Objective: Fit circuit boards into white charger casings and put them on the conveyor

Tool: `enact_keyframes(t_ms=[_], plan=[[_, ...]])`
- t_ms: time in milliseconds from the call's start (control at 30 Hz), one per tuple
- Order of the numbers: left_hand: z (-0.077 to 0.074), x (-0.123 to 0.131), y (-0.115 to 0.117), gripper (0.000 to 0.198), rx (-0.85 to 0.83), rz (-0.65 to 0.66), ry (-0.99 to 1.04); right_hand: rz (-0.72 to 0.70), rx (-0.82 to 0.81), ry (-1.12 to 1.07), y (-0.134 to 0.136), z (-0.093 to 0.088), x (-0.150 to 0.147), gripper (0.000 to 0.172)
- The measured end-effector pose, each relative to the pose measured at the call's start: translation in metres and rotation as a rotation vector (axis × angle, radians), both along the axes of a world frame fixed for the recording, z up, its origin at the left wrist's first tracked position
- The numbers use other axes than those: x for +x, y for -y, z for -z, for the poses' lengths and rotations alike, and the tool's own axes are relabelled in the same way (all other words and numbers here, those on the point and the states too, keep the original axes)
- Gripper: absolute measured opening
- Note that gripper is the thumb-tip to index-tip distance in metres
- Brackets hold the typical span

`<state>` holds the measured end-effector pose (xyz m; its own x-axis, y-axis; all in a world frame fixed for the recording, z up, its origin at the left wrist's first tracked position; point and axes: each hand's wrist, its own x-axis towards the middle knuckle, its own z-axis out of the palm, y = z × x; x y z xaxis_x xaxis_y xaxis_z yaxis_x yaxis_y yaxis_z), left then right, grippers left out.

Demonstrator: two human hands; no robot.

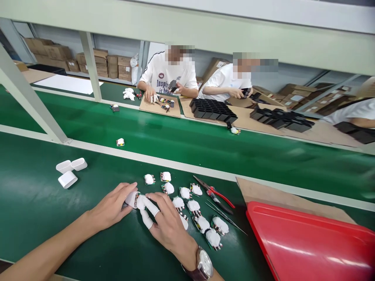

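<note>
My left hand (113, 206) and my right hand (164, 220) meet on the green table, fingers closed round a small white plastic shell (131, 198). White finger cots cover my right thumb and forefinger. A watch sits on my right wrist. Several small circuit boards with white wrapped parts (187, 205) lie just right of my hands. Three empty white shells (70, 171) sit to the far left.
Red-handled pliers (215, 194) and tweezers (225, 216) lie beside the boards. A red tray (313, 242) rests on cardboard at the right. Beyond runs a green conveyor belt (187, 136) with single parts on it. Two people work opposite with black trays (212, 109).
</note>
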<state>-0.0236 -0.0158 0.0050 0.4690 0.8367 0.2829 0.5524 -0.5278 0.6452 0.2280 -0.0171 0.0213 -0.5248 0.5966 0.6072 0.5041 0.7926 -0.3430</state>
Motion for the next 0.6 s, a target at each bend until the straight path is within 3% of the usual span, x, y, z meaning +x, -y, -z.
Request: enact_keyframes(t_ms=[333, 600], plan=[[0.002, 0.003, 0.000, 0.073, 0.042, 0.013, -0.049, -0.019, 0.007, 0.075, 0.000, 0.005, -0.002, 0.033], [0.002, 0.002, 0.003, 0.074, -0.255, 0.062, 0.008, -0.050, -0.121, 0.136, -0.002, -0.007, -0.002, 0.038]])
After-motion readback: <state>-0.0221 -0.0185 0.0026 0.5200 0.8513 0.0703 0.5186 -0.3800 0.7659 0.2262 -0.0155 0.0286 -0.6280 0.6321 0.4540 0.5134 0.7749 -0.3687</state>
